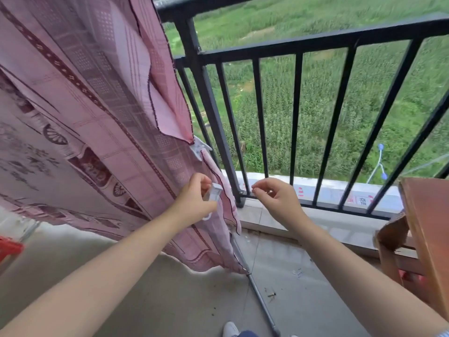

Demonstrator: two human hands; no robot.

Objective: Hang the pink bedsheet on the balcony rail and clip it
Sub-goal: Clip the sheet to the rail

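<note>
The pink patterned bedsheet hangs over the black balcony rail at the left and drapes down almost to the floor. My left hand holds a small clear clip against the sheet's lower right edge, beside the rail's corner post. My right hand hovers just right of the post with thumb and forefinger pinched together; whether it holds anything is too small to tell.
A brown wooden table stands at the right edge. A grey metal pole lies on the concrete floor under the sheet. Something red sits at the far left. My shoe shows at the bottom.
</note>
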